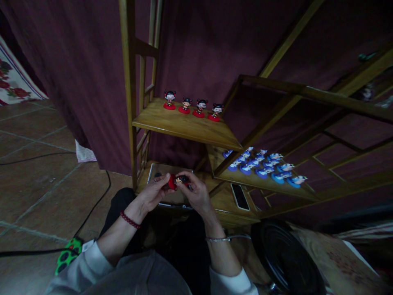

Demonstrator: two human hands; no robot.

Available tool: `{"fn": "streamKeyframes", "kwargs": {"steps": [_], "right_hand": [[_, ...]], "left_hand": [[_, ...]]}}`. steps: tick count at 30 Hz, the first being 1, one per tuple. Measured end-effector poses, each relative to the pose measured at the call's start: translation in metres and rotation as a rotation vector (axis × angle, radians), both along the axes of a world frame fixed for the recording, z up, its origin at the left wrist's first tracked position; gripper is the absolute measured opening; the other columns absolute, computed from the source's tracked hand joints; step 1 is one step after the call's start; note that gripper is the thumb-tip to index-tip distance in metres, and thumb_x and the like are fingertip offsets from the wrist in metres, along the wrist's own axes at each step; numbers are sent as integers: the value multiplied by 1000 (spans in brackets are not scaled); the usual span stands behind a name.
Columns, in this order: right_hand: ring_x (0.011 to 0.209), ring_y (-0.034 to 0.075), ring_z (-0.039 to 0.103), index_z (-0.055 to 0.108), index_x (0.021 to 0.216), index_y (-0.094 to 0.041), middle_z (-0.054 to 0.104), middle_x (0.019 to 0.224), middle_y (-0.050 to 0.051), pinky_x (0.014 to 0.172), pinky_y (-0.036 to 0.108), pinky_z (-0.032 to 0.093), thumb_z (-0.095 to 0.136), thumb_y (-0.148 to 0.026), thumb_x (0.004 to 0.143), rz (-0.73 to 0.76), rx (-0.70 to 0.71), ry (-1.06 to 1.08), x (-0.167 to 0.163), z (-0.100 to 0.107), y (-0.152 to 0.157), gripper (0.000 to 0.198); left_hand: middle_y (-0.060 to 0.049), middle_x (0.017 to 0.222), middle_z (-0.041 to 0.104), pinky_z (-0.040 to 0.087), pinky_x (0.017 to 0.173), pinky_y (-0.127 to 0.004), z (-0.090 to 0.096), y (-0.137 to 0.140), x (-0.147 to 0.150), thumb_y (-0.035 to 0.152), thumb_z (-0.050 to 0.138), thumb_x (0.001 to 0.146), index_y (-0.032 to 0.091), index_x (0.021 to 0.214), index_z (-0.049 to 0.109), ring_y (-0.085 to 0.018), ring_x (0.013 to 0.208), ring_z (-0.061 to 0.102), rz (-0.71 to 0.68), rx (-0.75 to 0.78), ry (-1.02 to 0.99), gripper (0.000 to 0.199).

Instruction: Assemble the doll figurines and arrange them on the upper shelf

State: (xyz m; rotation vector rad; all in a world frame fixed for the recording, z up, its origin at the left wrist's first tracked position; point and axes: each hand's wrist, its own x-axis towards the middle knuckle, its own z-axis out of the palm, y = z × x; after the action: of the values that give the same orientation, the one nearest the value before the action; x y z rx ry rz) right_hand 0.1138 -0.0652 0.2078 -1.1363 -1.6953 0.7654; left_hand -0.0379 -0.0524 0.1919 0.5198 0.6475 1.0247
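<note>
Between my two hands is a small black-haired figurine (179, 180) with a red base (172, 182), lying on its side. My left hand (154, 191) is closed on the red base with thumb and fingers. At the head end, my right hand (197, 194) pinches the same figurine, its fingers covering part of it. Just beyond and below them lies a tray-like flat item (167, 169) on the low shelf. Above, several similar figurines on red bases (201, 107) stand upright in a row on a wooden shelf (187, 128).
Several blue and purple figurines (265, 167) stand on another shelf to the right. A phone (240, 197) lies below them. At lower right is a round black object (285, 258). A green power strip (68, 256) with cables is on the tiled floor. Dark curtains (89, 73) hang behind.
</note>
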Motion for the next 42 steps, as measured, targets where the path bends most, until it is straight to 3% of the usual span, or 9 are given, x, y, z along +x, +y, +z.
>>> {"fn": "streamKeyframes", "kwargs": {"steps": [12, 25, 42], "right_hand": [[83, 15, 62, 59, 95, -20, 65, 91, 3, 76, 26, 50, 62, -29, 74, -46, -50, 87, -3, -6, 2, 22], [77, 15, 61, 61, 89, -19, 66, 84, 1, 74, 29, 50, 69, -34, 65, -94, -245, 269, -2, -5, 5, 29], [76, 15, 63, 62, 88, -19, 68, 83, 2, 75, 30, 51, 72, -35, 61, -108, -298, 362, -1, -7, 7, 33]], "left_hand": [[-6, 69, 68, 51, 51, -17, 3, 2, 2, 26, 54, 85, 9, 77, 67, -9, 56, 62, -16, -93, 25, 23], [-6, 76, 68, 53, 59, -21, 3, 0, 4, 26, 68, 73, 10, 75, 68, -11, 65, 62, 46, -83, 3, 17], [-5, 79, 68, 54, 62, -23, -3, 1, 5, 26, 69, 73, 11, 77, 68, -12, 71, 63, 32, -22, -35, 15]]}}
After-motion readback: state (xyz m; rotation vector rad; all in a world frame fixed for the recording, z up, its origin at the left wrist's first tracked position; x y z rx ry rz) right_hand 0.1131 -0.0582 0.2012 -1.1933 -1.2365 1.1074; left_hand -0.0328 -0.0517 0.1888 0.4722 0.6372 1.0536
